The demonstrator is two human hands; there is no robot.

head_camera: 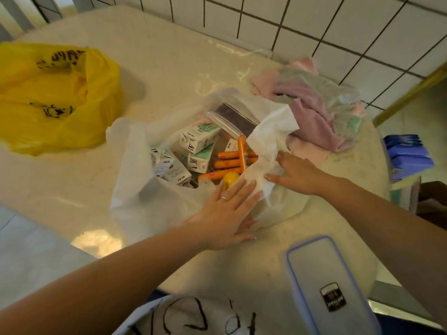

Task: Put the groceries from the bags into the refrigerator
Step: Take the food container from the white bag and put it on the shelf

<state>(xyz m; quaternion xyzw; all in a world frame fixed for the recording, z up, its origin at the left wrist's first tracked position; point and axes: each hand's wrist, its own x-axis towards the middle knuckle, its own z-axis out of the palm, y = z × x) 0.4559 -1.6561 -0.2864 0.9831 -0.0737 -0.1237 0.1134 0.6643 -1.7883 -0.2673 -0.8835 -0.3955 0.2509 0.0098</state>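
The white bag point(135, 189) of groceries lay open near the middle of the counter point(169, 56), with small milk cartons point(196, 139), orange sausages point(232, 163), a yellow item point(229, 178) and a zip pouch point(232, 117) showing inside. The thin plastic could have slid or collapsed over the contents if the rim was let go, and loose sausages might have rolled out toward the near edge. The left hand point(225, 213) lay flat with straight fingers, pressing the bag's near rim down. The right hand point(294, 174) rested fingers spread on the bag's right flap; whether it pinched the plastic could not be told. A yellow bag point(55, 97) sat well apart at the counter's left edge.
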